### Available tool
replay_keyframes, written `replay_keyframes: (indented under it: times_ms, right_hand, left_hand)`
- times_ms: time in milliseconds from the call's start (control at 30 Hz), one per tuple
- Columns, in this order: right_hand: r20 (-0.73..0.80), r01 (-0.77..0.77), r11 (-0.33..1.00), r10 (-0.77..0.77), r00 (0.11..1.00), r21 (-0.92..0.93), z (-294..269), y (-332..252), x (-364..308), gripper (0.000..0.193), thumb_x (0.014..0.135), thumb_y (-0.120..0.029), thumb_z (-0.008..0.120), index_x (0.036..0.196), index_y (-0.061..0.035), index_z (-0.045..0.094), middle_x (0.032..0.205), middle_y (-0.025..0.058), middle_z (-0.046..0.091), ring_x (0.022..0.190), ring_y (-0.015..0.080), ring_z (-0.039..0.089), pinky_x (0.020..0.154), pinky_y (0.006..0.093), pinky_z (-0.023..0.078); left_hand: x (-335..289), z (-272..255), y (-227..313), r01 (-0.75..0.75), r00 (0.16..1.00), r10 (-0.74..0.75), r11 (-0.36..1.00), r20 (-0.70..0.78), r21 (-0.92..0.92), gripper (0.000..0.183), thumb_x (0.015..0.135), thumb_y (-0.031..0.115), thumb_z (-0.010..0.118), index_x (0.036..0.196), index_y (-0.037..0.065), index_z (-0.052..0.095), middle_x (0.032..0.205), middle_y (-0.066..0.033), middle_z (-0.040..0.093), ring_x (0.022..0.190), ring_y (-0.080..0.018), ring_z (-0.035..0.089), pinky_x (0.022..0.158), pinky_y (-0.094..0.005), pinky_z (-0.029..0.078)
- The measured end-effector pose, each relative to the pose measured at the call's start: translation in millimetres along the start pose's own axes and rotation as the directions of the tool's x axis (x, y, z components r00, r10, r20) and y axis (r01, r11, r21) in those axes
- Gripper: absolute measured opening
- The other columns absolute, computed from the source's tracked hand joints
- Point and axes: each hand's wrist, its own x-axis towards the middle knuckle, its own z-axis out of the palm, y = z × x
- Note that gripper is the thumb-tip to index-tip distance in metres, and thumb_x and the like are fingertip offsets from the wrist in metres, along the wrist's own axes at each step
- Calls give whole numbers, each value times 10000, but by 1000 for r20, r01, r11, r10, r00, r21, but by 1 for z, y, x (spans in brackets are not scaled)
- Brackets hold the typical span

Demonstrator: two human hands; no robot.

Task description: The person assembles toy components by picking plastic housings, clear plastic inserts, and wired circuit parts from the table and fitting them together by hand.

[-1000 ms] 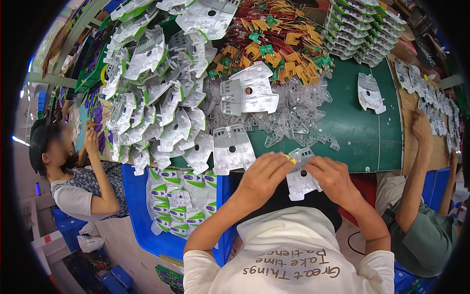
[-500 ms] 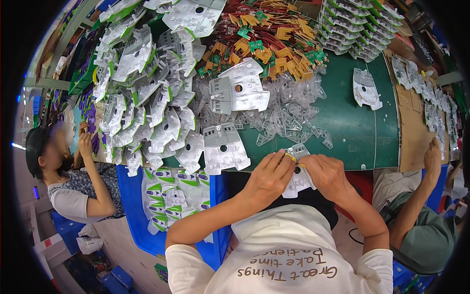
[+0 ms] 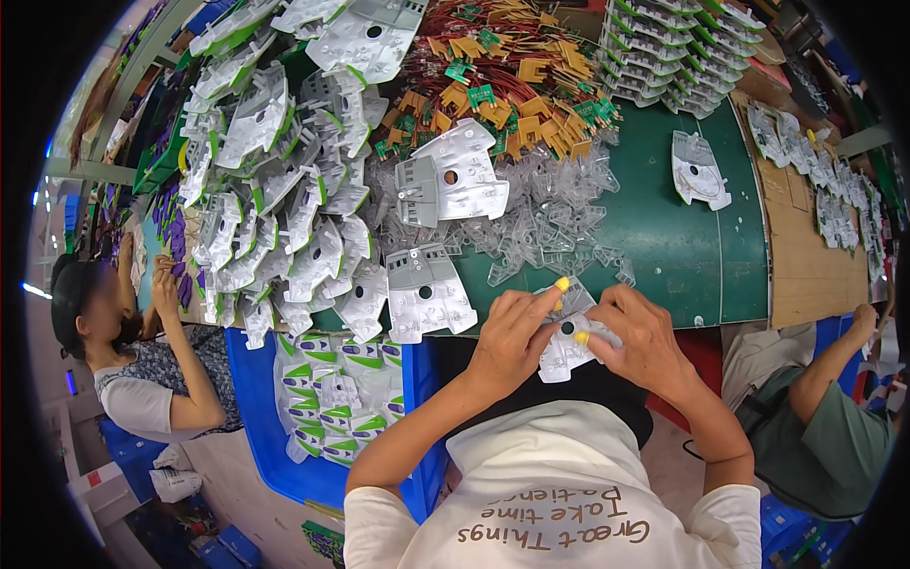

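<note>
My left hand (image 3: 512, 334) and my right hand (image 3: 640, 339) both grip one white plastic panel (image 3: 561, 349) at the near edge of the green table (image 3: 697, 251). Yellow finger covers sit on a left fingertip and a right fingertip pressed against the panel. Just left of my hands lies another white panel (image 3: 425, 292). A heap of small clear plastic pieces (image 3: 545, 213) spreads right behind my hands. Further back is a pile of green and orange boards with red wires (image 3: 493, 81).
A big heap of white panels (image 3: 275, 180) fills the table's left side. A blue bin (image 3: 332, 398) of green-edged parts stands below it. A single panel (image 3: 700, 171) lies at right, stacked trays (image 3: 668, 52) behind. One person sits at left (image 3: 142, 379), another at right (image 3: 815, 417).
Both hands stay on the panel and shift their fingers on it slightly. The person at right has lowered an arm from the table.
</note>
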Motion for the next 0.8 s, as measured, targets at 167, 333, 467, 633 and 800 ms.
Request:
replay_keyframes:
  times_ms: [167,333,467,633,800]
  right_hand:
    - [26,-37,999,36,999,28,-6,-4,-7,274,720,-137,742,961,-24,677,942,115,567,780,279,622,675,381,517]
    - [40,-13,999,11,999,42,-17,-5,-3,246,737,-53,696,977,-1,679,956,131,596,783,278,638,676,357,523]
    - [196,-407,587,391,900,700,-33,-14,-8,242,779,125,580,985,39,674,953,161,662,848,257,693,733,300,540]
    - [-126,-16,975,45,991,221,-14,-25,-19,235,763,89,640,990,35,673,892,147,673,776,260,690,678,313,554]
    - [-157,122,987,-138,978,-107,23,-26,-35,292,673,21,709,963,6,684,943,114,660,682,225,652,588,323,529]
  left_hand:
    - [8,-1,-8,-39,996,45,996,74,-81,630,744,-58,707,1328,38,492,1004,-84,657,899,-278,573,815,-375,428]
    - [19,-12,-4,-158,918,147,987,368,-1,673,738,-19,656,1378,90,481,998,-64,638,930,-235,534,821,-351,361]
    - [20,-17,0,-113,905,103,994,413,1,707,752,-83,611,1410,109,438,1064,-48,666,928,-266,542,820,-377,372]
    - [12,-7,2,-57,945,44,998,323,33,751,715,-84,606,1427,79,430,973,-71,632,928,-239,531,808,-352,359]
    - [9,-3,3,-40,965,39,999,261,-4,744,722,-102,583,1429,61,416,1003,-78,637,939,-252,529,818,-364,363]
